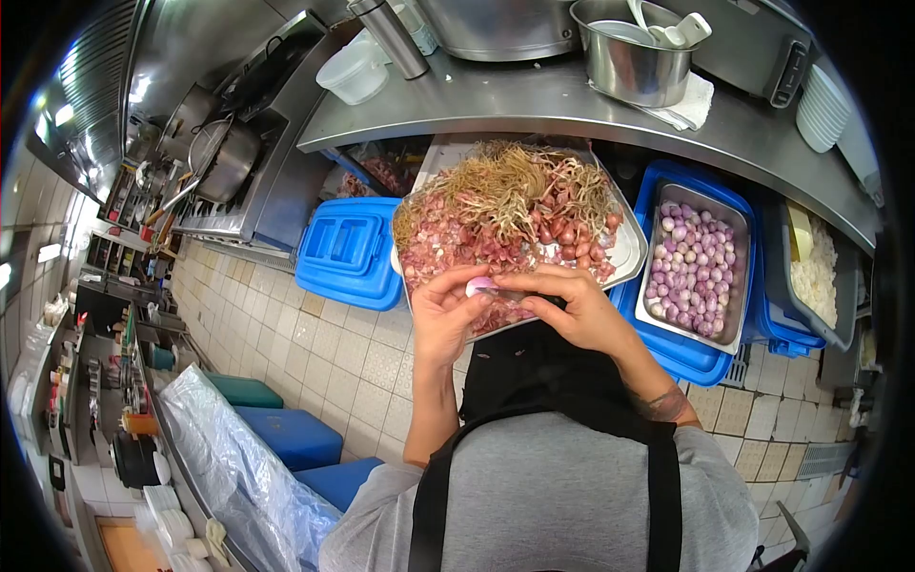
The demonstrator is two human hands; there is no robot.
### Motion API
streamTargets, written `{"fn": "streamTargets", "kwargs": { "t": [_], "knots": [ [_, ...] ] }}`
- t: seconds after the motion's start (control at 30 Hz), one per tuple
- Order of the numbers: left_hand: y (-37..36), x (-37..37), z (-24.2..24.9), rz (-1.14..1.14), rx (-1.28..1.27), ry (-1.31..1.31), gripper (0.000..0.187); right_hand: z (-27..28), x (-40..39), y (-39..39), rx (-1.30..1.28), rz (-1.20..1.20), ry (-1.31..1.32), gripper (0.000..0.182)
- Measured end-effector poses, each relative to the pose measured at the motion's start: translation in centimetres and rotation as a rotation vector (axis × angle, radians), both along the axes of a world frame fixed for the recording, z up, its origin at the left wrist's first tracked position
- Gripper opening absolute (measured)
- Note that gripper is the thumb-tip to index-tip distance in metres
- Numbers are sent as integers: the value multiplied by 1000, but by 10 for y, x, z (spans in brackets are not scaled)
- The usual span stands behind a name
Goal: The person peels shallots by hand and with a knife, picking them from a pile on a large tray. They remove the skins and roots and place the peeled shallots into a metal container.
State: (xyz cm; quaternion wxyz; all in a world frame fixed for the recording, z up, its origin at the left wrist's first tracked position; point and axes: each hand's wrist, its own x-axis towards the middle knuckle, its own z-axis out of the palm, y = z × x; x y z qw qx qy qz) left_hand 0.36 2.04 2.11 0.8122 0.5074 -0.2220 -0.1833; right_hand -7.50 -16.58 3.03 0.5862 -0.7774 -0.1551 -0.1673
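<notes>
My left hand (440, 310) holds a small pink-and-white shallot (481, 284) between thumb and fingers. Closed around a thin dark-bladed piece that looks like a small knife (513, 294), my right hand (579, 303) meets the shallot from the right. Both hands are over the near edge of a large white tray (626, 250). Heaped in it are unpeeled shallots (570, 238) with dry roots and stems (510, 176), and loose reddish skins (443, 250). To the right, a steel pan (745, 276) contains many peeled purple-white shallots (691, 257).
A blue lid (349, 253) lies left of the tray. Above runs a steel counter (477, 103) bearing a steel pot (637, 71) and a plastic tub (355, 74). A grey bin (777, 262) with pale pieces stands far right. Blue bins (286, 439) sit behind on the tiled floor (329, 357).
</notes>
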Motion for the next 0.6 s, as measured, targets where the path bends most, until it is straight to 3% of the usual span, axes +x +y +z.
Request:
{"fn": "streamTargets", "kwargs": {
  "t": [0.2, 0.3, 0.4, 0.5, 0.6],
  "knots": [
    [5, -1, 5, -6, 72, -44, 35, 0, -4, 4, -42, -39, 8, 33],
    [4, -3, 3, 9, 93, -26, 36, -14, 0, 10, 8, -106, -139, 29],
    [3, -5, 1, -9, 47, 29, 37, -10, -7, 5, 461, 117, 410, 26],
    [0, -8, 3, -18, 19, 45, 38, -17, -2, 1, 713, 192, 487, 26],
    [-1, -8, 5, -15, 4, 57, 38, -14, -4, 2, 570, 138, 405, 29]
  ]
}}
